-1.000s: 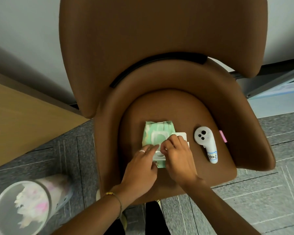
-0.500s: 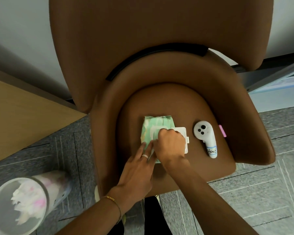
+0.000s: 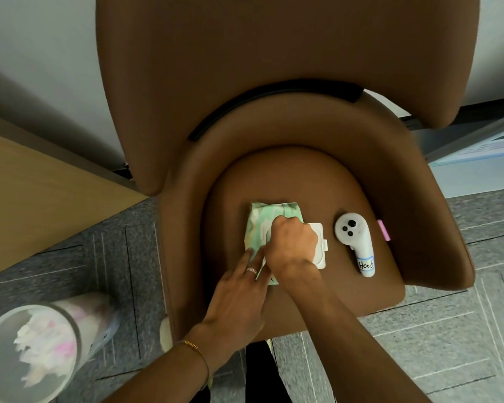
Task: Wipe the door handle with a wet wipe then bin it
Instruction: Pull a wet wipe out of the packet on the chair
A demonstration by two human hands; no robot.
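A green wet wipe pack lies on the seat of a brown chair, its white lid flipped open to the right. My right hand is curled over the pack's opening, knuckles up, and its fingertips and any wipe under them are hidden. My left hand lies with its fingers flat on the near left edge of the pack and holds it down. A translucent bin with crumpled white and pink tissue in it stands on the floor at the lower left. No door handle is in view.
A white handheld controller with a label lies on the seat to the right of the pack, and a small pink object sits at the seat's right edge. A wooden panel is at the left. Grey carpet tiles surround the chair.
The lid has swung open to the right. My right hand moved up from the pack's near end onto its opening, and my left hand's fingers spread flat on the near edge.
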